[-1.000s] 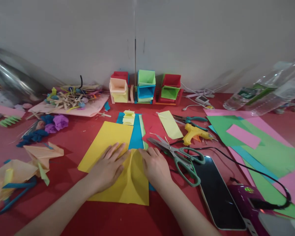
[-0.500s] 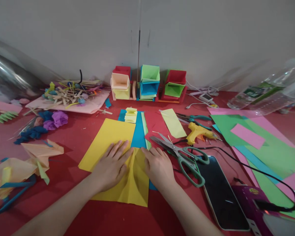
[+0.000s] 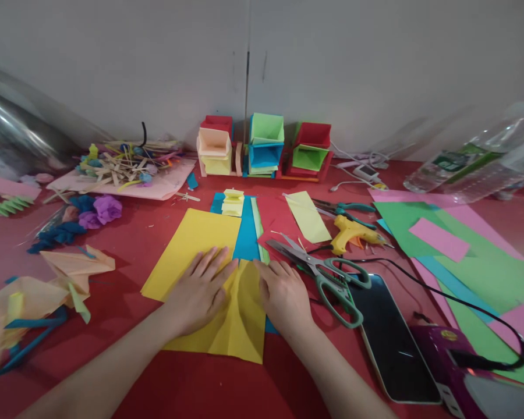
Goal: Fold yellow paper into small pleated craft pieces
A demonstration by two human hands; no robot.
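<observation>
A yellow paper sheet lies on the red table in front of me, partly folded over a blue sheet. My left hand lies flat on the yellow paper with its fingers stretched out. My right hand presses the paper's right part, fingers loosely curled down onto it. A raised crease of yellow paper runs between the two hands. Neither hand grips anything.
Green-handled scissors and a phone lie right of my right hand. A yellow glue gun, coloured sheets, a purple device, paper boxes, stick scraps and folded paper shapes surround the work.
Both hands have stayed on the yellow paper, shifting only slightly. The view has drifted a little.
</observation>
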